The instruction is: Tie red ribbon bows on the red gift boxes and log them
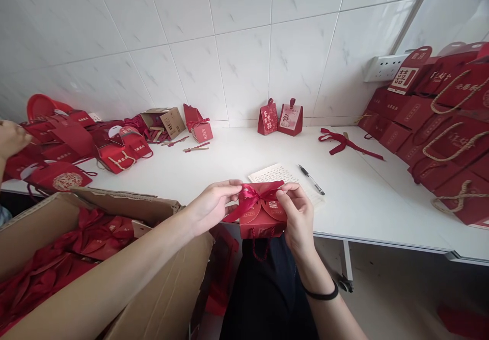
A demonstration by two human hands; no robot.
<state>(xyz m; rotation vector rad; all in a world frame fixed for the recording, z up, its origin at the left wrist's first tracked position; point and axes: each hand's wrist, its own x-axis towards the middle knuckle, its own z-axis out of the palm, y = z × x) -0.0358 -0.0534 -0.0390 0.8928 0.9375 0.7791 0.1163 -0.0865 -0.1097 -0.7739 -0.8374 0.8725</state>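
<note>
I see a small red gift box held over the front edge of the white table, its ribbon bow on top. Left hand: pinching the bow's left side. Right hand: closed on the box's right side; can't quite tell if ribbon's under that thumb. Notebook and pen just behind; open carton left.

The character 囍 reads on the white panel of a red cardboard box at far right. Handwriting on the white paper sheet and print on the red, ribbon-tied cardboard box are too small to read.
</note>
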